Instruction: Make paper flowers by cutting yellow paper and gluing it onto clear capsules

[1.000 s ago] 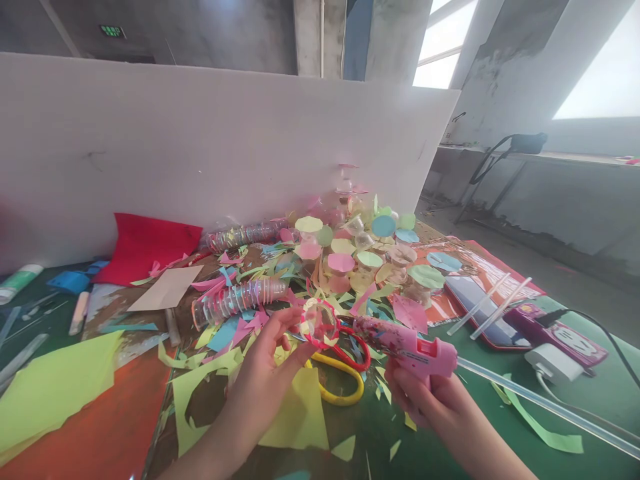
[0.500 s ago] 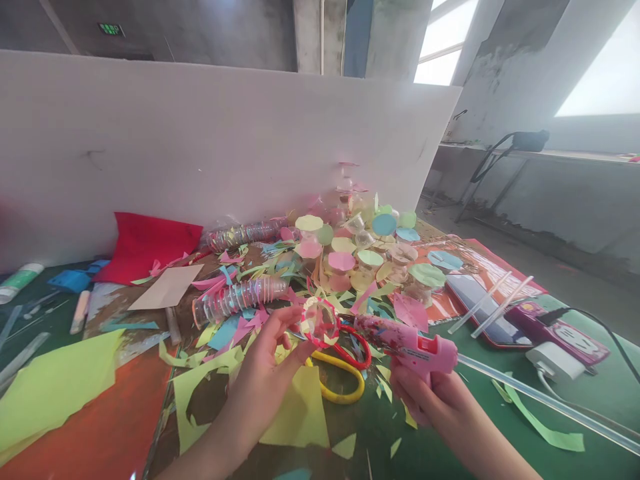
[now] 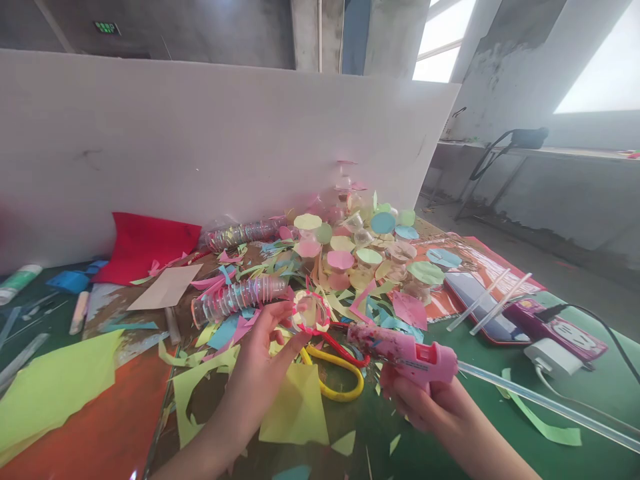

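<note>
Between the thumb and fingers of my left hand is a small clear plastic cup with a red and white patterned rim, tilted toward me. My right hand is wrapped round the handle of a pink glue gun. Its nozzle points left, near the cup's rim; I cannot tell whether they touch. A long clear glue stick sticks out of the gun's back. Under and between my hands lie scissors with red and yellow handles. A yellow paper square is beside my left wrist.
Clear cups topped with coloured paper discs stand in a cluster behind. Stacked cups lie at the left among paper scraps. On the right are a phone, two glue sticks and a purple power strip. A white board rises behind.
My left hand and the cup have shifted slightly left, and the cup has turned a little. The glue gun has moved slightly left and down with my right hand.
</note>
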`<state>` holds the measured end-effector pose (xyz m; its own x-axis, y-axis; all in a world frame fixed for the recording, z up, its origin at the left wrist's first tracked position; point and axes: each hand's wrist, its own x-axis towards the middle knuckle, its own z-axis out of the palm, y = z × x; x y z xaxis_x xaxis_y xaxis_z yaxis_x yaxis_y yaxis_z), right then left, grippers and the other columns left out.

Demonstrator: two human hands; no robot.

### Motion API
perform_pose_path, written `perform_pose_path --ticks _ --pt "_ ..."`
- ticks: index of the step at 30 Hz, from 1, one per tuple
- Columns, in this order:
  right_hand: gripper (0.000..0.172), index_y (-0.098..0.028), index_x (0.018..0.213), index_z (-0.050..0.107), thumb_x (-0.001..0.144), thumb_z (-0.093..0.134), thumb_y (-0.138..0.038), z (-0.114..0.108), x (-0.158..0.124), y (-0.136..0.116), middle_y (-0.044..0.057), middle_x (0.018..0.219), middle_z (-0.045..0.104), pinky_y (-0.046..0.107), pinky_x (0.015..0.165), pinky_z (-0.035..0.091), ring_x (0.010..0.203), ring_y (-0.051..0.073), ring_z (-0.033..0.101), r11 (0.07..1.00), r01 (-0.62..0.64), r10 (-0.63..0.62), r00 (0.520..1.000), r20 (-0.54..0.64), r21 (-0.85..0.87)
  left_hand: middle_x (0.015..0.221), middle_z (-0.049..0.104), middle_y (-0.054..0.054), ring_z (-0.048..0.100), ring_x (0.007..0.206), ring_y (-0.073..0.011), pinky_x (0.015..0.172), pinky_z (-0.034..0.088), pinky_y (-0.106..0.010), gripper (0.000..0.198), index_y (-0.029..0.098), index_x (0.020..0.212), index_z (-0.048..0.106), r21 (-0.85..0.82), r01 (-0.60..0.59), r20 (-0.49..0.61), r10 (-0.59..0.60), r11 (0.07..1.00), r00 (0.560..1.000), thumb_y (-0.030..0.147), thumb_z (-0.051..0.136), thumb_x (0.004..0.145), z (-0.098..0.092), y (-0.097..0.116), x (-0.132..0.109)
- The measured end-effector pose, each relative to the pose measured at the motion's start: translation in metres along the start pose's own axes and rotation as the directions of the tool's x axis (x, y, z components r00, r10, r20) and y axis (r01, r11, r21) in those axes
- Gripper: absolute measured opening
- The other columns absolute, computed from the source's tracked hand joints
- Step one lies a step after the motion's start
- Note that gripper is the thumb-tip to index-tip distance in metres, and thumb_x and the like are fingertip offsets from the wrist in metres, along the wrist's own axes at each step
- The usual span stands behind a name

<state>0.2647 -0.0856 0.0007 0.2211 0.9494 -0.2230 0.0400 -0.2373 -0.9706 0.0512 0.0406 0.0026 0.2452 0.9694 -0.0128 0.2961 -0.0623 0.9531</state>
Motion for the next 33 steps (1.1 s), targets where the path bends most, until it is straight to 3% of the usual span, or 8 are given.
perform_pose_path --ticks 4,8,25,33 --pt "0.053 -0.019 0.085 0.073 0.074 0.063 -0.07 0.004 -0.002 -0.006 0.001 0.059 0.056 0.023 0.047 0.041 0.054 0.014 0.045 1.0 0.023 -0.023 0.999 -0.033 -0.01 0.13 0.057 -0.008 0.056 0.104 -0.0232 0.088 0.042 -0.034 0.054 0.027 0.122 0.052 0.012 0.025 0.002 -0.025 1.0 1.0 0.059 0.064 0.08 0.0 0.001 -0.002" --pt "0.052 -0.021 0.083 0.072 0.074 0.062 -0.071 0.002 0.001 -0.003 -0.001 0.052 0.048 0.024 0.047 0.04 0.053 0.015 0.045 0.999 0.02 -0.02 1.0 0.023 -0.036 0.129 0.057 -0.008 0.057 0.098 -0.0218 0.084 0.044 -0.033 0.054 0.027 0.12 0.053 0.003 0.009 -0.007 -0.009 1.0 1.0 0.059 0.066 0.079 0.001 0.0 -0.003" --pt "0.048 -0.019 0.08 0.071 0.078 0.062 -0.066 -0.001 0.002 0.003 -0.001 0.055 0.051 0.022 0.045 0.039 0.052 0.013 0.044 0.995 0.049 -0.052 0.998 -0.027 -0.082 0.127 0.06 -0.009 0.058 0.111 -0.0269 0.092 0.043 -0.037 0.055 0.025 0.117 0.054 -0.013 -0.006 -0.017 0.006 1.0 1.0 0.06 0.066 0.077 0.002 0.007 -0.002" --pt "0.055 -0.02 0.098 0.072 0.078 0.059 -0.07 -0.001 0.004 0.003 0.0 0.061 0.055 0.023 0.047 0.038 0.053 0.013 0.043 0.994 0.053 -0.053 0.999 -0.001 -0.094 0.13 0.059 -0.011 0.053 0.124 -0.0291 0.1 0.044 -0.038 0.056 0.023 0.118 0.053 -0.097 -0.038 -0.031 0.035 0.995 0.999 0.059 0.068 0.077 0.002 0.014 -0.001"
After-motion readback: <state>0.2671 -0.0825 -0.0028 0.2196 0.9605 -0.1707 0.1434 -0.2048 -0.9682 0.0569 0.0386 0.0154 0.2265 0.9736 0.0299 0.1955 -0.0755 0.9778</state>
